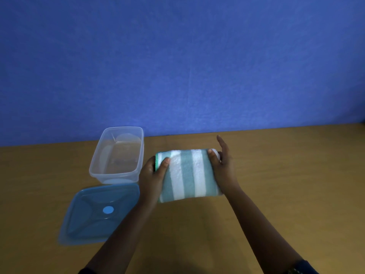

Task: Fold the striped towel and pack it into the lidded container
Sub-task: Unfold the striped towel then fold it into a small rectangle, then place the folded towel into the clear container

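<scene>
At the middle of the wooden table (276, 194), the striped towel (189, 175) is lying folded into a thick, compact rectangle, its teal and white bands running toward and away from the person. Both hands are gripping it by its short ends. The left hand (153, 175) is clasping the end at the towel's 9 o'clock, thumb pressing on top by the green hem while the other fingers are curling out of sight around the edge. The right hand (223, 165) is holding the end at 3 o'clock, thumb on the upper corner, with at least one finger sticking out straight toward 12 o'clock, clear of the cloth. Whether the towel is resting on the table or being lifted just off it cannot be told.

Just beyond the left hand, at 9 to 10 o'clock from the towel, the clear container (116, 155) is standing open and upright with nothing inside. Its blue lid (98, 214) is lying flat on the table at 7 to 8 o'clock from the towel, immediately in front of the container, partly crossed by the left forearm. A blue wall (177, 56) is rising behind the table at 12 o'clock.
</scene>
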